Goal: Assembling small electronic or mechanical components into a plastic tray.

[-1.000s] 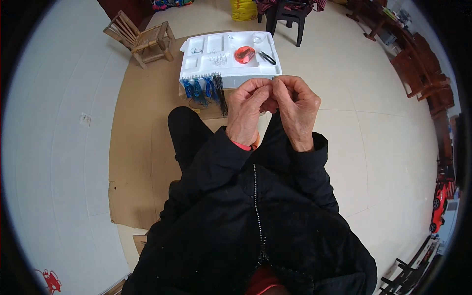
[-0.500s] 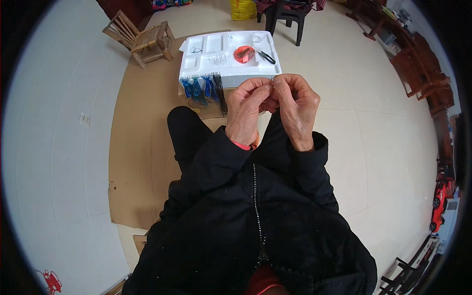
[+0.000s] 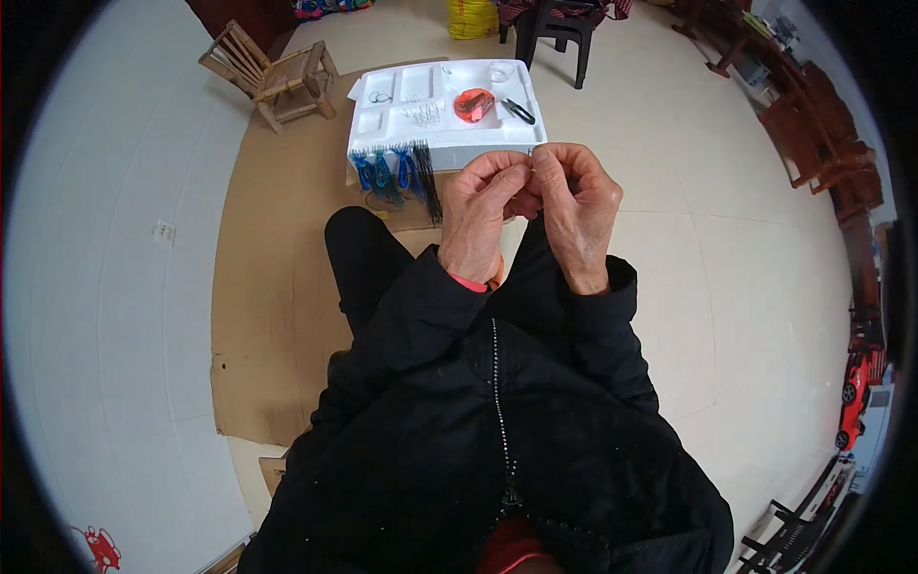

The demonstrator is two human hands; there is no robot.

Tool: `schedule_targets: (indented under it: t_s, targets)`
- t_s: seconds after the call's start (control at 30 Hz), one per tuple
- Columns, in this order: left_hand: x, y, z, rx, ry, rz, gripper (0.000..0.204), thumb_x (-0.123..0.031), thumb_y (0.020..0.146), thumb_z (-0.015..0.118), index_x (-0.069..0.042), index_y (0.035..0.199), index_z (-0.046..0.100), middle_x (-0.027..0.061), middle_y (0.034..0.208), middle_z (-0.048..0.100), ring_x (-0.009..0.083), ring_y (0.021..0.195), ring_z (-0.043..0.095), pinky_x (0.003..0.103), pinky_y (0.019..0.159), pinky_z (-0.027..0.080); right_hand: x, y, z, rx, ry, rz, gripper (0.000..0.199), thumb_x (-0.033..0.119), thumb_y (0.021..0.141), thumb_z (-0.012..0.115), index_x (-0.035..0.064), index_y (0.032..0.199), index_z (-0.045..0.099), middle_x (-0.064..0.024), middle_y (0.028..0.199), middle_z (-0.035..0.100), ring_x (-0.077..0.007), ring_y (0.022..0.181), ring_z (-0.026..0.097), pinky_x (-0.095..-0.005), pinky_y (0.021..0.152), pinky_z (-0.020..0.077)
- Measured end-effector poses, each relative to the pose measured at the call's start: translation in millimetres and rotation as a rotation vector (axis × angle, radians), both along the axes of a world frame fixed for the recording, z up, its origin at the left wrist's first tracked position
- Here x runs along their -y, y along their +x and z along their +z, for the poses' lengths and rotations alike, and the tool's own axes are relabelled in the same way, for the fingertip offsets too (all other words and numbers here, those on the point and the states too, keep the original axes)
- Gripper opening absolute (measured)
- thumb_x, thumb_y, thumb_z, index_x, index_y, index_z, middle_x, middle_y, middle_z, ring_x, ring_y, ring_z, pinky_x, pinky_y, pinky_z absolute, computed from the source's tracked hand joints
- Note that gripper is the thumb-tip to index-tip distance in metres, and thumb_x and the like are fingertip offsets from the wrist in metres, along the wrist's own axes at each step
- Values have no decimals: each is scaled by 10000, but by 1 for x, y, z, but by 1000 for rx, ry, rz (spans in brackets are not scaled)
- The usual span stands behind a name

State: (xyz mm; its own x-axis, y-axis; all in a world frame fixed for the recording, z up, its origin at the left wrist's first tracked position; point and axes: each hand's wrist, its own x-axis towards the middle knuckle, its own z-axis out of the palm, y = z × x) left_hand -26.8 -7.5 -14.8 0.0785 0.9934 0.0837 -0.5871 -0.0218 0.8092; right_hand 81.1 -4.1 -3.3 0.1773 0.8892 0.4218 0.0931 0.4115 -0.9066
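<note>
My left hand [image 3: 481, 201] and my right hand [image 3: 579, 206] meet fingertip to fingertip in front of the tray's near right corner. Both are closed, thumb against forefinger, around something tiny and shiny that I cannot make out. Just beyond them lies a white foam tray [image 3: 445, 136] with moulded compartments. It holds scattered small wire-like pieces [image 3: 421, 113], a round red item [image 3: 474, 105] with something brownish on it, and black thread snips [image 3: 519, 112]. Along its front edge hang blue cord bundles [image 3: 382, 170] and a bundle of black strands [image 3: 427, 177].
Brown cardboard [image 3: 277, 287] covers the floor at left. A bamboo chair [image 3: 287, 77] stands at the far left, a black plastic stool [image 3: 557, 33] behind the tray. Wooden furniture [image 3: 813, 134] lines the right, with a red toy car [image 3: 854, 392] nearer.
My hands keep almost the same pose and place; the tiny shiny thing at the fingertips shows slightly differently. The tray and its contents have not visibly moved.
</note>
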Motion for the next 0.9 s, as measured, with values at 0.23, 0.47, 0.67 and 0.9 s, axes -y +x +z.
schedule_targets:
  t_s: [0.23, 0.47, 0.67, 0.9]
  targets:
    - [0, 1, -1, -5, 11, 10, 166, -137, 910, 566, 7, 969, 624, 55, 816, 647, 107, 659, 604, 220, 624, 489, -1, 0, -2, 8, 16, -16, 172, 120, 900, 624, -49, 930, 618, -28, 751, 630, -51, 646, 552, -186, 554, 464]
    - [0, 2, 0, -8, 10, 20, 168, -138, 909, 570, 10, 968, 625, 54, 818, 648, 103, 661, 605, 218, 629, 491, 0, -1, -1, 10, 5, -20, 173, 121, 894, 632, -50, 921, 621, -28, 744, 634, -50, 639, 552, -184, 545, 460]
    - [0, 2, -1, -10, 8, 22, 165, -136, 906, 571, 11, 959, 623, 52, 809, 645, 103, 659, 602, 220, 635, 493, -1, -1, -2, 22, 20, -31, 170, 119, 894, 631, -50, 913, 622, -28, 736, 633, -48, 628, 546, -184, 537, 455]
    - [1, 2, 2, -3, 2, 14, 157, -134, 902, 574, 8, 949, 622, 50, 800, 642, 99, 653, 595, 218, 632, 489, 0, -1, -1, -30, 8, -33, 167, 113, 895, 626, -53, 907, 622, -26, 728, 628, -46, 615, 534, -184, 528, 446]
